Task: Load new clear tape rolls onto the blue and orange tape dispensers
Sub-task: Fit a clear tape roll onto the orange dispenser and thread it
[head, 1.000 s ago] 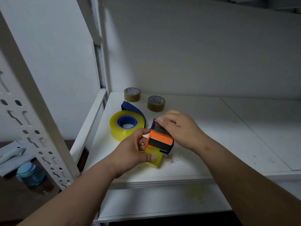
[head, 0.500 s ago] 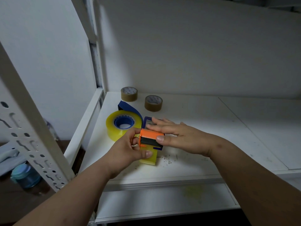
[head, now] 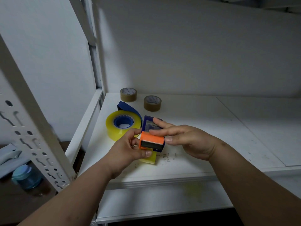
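Note:
A blue and orange tape dispenser (head: 152, 139) stands near the shelf's front with a yellowish clear tape roll (head: 149, 159) under it. My left hand (head: 130, 150) grips the roll and the dispenser's left side, thumb pressed on the roll. My right hand (head: 184, 141) lies flat over the dispenser's top and right side, fingers stretched out and thumb against its orange end. A second clear tape roll (head: 121, 128) on a blue dispenser core lies flat just behind and to the left.
Two small brown tape rolls (head: 128, 94) (head: 152, 103) stand at the back of the white shelf (head: 211, 136). A perforated white upright (head: 32, 121) rises on the left. Beyond it, lower down, sits a blue-lidded jar (head: 24, 176). Dark crumbs (head: 167, 156) lie by the dispenser.
My right hand's fingers have flattened and stretched out over the dispenser top instead of curling over it. My left hand keeps its grip, and the view has shifted slightly.

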The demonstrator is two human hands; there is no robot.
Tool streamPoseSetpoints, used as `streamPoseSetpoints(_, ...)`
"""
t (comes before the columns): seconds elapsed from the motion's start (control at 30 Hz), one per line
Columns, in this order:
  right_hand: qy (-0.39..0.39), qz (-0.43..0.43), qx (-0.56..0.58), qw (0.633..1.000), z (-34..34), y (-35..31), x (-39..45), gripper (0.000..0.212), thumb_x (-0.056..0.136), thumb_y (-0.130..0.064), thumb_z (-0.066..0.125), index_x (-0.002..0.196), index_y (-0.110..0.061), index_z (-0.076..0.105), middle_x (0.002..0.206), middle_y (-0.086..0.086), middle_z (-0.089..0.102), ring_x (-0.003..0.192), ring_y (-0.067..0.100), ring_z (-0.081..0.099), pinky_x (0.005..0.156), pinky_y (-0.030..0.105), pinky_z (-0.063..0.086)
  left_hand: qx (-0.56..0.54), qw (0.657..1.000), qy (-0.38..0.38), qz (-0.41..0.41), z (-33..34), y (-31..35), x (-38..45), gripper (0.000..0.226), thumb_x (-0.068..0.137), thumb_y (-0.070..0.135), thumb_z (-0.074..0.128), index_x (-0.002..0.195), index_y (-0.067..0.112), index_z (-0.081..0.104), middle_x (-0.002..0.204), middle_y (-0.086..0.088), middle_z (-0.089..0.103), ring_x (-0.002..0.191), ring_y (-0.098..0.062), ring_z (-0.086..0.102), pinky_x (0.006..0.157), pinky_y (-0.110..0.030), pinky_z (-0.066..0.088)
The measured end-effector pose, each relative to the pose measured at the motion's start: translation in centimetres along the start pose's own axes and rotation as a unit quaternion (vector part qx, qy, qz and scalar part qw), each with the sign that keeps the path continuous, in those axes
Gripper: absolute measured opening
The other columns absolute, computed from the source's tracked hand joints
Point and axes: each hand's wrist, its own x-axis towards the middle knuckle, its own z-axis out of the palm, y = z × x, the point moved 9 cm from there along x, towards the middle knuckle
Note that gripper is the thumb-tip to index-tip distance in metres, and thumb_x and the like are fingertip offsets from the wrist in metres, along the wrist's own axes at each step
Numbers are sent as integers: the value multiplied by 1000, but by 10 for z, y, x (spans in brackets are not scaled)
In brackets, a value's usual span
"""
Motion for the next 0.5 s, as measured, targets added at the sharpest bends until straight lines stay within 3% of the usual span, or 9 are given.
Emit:
streamPoseSetpoints(0.1, 50, -11, 48, 998, -13, 4, -3, 31, 77, -25, 59, 102, -17, 74, 139, -11, 53, 137, 8, 34, 107, 26, 27, 0, 1000, 7, 0, -2, -2, -1, 62, 68, 2, 83, 119, 27, 59, 104, -18, 71, 96, -22, 71, 88, -37, 53)
streamPoseSetpoints(0.17, 109, -19, 43, 993, -27, 5, -5, 25, 77, -26, 58, 85, -10, 76, 127, -6, 64, 132, 7, 42, 106, 29, 27, 5, 1000, 6, 4, -2, -1, -2, 62, 67, 3, 84, 118, 28, 59, 106, -18, 70, 98, -22, 71, 92, -38, 54)
streamPoseSetpoints(0.23, 184, -35, 11, 982, -42, 1, -8, 20, 79, -26, 59, 73, -15, 74, 114, -1, 71, 124, 5, 51, 107, 34, 30, 11, 1000, 3, 11, -2, 1, -2, 60, 69, 3, 83, 117, 30, 60, 106, -16, 70, 97, -20, 71, 92, -37, 55)
streamPoseSetpoints(0.3, 225, -58, -3, 973, -46, -11, -10, 17, 82, -29, 58, 87, -25, 74, 105, -6, 74, 111, -1, 58, 96, 22, 41, 19, 1000, 3, 13, -2, 3, -2, 59, 70, 3, 83, 116, 31, 60, 106, -15, 70, 98, -22, 71, 91, -37, 55)
streamPoseSetpoints(0.37, 171, -51, -65, 982, -28, -18, -2, 24, 85, -36, 58, 107, -34, 68, 114, -18, 68, 118, -7, 51, 93, 12, 40, 18, 1000, 4, 10, -2, 2, -1, 58, 71, 2, 82, 117, 30, 59, 106, -16, 70, 97, -23, 71, 89, -36, 56)
streamPoseSetpoints(0.43, 106, -24, -201, 973, -10, -13, 5, 33, 91, -44, 51, 122, -39, 59, 134, -23, 52, 135, -4, 30, 112, 27, 24, 12, 1000, -1, 7, -2, 0, -1, 58, 72, 1, 82, 118, 28, 58, 104, -13, 72, 94, -19, 72, 83, -31, 57)
streamPoseSetpoints(0.5, 94, -8, -266, 959, -7, -11, 5, 44, 86, -55, 41, 125, -41, 55, 143, -22, 43, 140, -1, 20, 115, 37, 11, 7, 1000, 1, 3, -2, -1, 0, 60, 70, 2, 83, 119, 26, 57, 103, -13, 72, 94, -19, 72, 84, -33, 55)
